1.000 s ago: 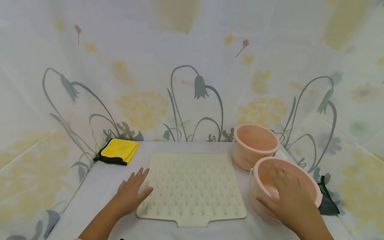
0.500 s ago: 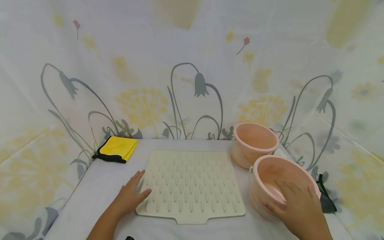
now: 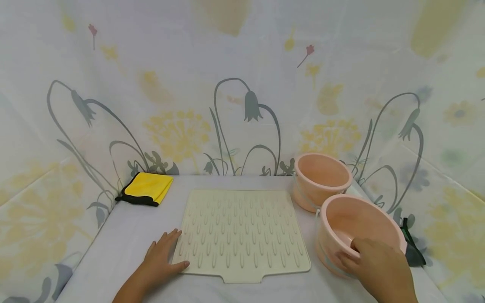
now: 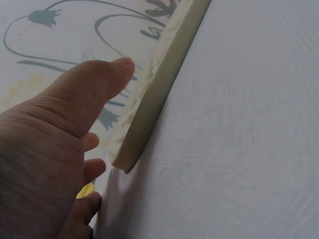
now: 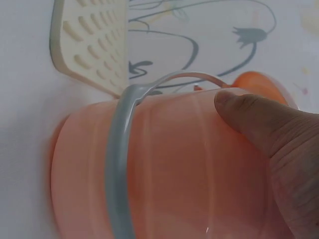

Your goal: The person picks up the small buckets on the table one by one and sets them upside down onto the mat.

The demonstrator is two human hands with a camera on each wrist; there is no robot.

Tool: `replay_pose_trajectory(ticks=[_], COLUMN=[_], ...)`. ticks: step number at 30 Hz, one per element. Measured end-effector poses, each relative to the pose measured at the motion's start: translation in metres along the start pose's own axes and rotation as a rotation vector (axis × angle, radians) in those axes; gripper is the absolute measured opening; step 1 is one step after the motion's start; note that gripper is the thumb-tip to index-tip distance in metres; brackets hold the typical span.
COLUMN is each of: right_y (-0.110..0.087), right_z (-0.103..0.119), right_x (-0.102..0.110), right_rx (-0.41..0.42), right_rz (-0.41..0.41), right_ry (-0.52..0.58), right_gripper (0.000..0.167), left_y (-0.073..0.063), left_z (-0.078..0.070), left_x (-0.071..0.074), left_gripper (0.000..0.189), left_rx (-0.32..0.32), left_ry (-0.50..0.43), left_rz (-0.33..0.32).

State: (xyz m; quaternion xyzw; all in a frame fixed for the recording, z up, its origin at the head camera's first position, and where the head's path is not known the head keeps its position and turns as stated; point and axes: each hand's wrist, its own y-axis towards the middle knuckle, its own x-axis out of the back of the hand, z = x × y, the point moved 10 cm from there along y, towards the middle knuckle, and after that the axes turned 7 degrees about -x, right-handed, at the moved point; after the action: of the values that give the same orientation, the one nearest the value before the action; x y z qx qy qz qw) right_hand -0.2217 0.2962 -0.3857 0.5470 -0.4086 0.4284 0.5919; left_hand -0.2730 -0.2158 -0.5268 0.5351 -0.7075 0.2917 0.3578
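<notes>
My right hand (image 3: pixel 382 267) holds the near rim of the front pink bucket (image 3: pixel 329 246), fingers over the rim into it and thumb on the outer wall. In the right wrist view the thumb lies along the bucket wall (image 5: pixel 169 159), and a grey-blue handle (image 5: pixel 118 149) hangs across it. The cream mat (image 3: pixel 242 235) with raised oval bumps lies flat in the middle of the table. At its front left corner my left hand (image 3: pixel 161 259) is spread, fingers and thumb extended; I cannot tell whether it touches the mat. The left wrist view shows the thumb (image 4: pixel 94 87) above the mat's edge (image 4: pixel 159 87).
Behind the front bucket stands a second pink bucket (image 3: pixel 322 174). A folded yellow cloth (image 3: pixel 148 187) with black trim lies at the back left. Right of the front bucket is a dark item (image 3: pixel 414 252), mostly hidden. A flower-patterned curtain (image 3: pixel 242 139) encloses the white table.
My right hand has moved from over the bucket's opening to its near rim and now grips it. The left hand has slid down toward the mat's front left corner.
</notes>
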Motion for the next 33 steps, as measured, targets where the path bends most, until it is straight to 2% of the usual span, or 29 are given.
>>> replay_pose_trajectory(ticks=[4,11,14,19,26,33], right_y=[-0.005,-0.011,-0.013,-0.019,-0.021,-0.024], right_z=[0.002,0.007,0.01,0.015,0.019,0.03], right_x=[0.001,0.007,0.01,0.019,0.02,0.025], right_rx=[0.012,0.075,0.123,0.257,0.315,0.398], right_rz=[-0.043,-0.184,-0.237,-0.34,-0.359,-0.446], right_ry=[-0.009,-0.015,-0.016,0.006,0.019,0.047], right_gripper=[0.052,0.057,0.057,0.057,0.056,0.062], left_y=[-0.001,-0.001,-0.001,-0.001,-0.002,-0.001], left_z=[0.002,0.008,0.009,0.005,0.003,0.003], left_x=[-0.004,-0.011,-0.012,-0.011,-0.011,-0.011], left_gripper=[0.11,0.119,0.122,0.123,0.122,0.121], left_rx=[-0.001,0.018,0.019,0.001,0.008,0.005], left_ry=[0.041,0.056,0.067,0.072,0.077,0.075], left_rz=[0.001,0.036,0.046,0.049,0.048,0.042])
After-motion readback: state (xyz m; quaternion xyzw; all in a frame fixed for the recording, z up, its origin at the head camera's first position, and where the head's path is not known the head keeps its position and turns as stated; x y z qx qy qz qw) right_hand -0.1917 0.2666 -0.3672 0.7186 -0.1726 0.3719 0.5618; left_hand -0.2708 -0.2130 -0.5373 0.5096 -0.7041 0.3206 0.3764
